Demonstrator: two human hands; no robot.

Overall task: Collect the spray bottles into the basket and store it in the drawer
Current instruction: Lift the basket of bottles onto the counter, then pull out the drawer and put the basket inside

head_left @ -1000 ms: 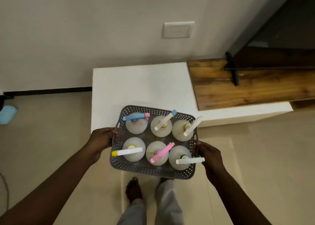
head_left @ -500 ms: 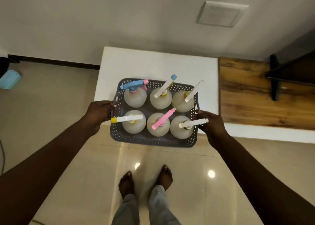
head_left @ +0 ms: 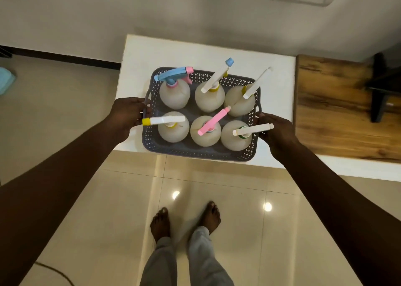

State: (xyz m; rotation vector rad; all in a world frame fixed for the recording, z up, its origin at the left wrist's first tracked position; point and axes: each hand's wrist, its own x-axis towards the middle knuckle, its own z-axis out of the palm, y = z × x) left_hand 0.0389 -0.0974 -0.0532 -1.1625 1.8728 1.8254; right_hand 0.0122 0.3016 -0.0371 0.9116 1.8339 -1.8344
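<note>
White bench [head_left: 195, 51] mid-frame: over it I'm seeing the grey basket [head_left: 195, 153] of six spray bottles [head_left: 174, 96] being held between outstretched arms, with the left hand [head_left: 127, 113] and right hand [head_left: 276, 129] fingers [head_left: 142, 106] clamping its side handles.

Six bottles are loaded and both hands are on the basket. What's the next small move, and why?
Probably set the basket fully down on the white top: the left hand and right hand both grip its handles, it overhangs the front edge, and no open drawer is in view, so a hand must be freed.
</note>
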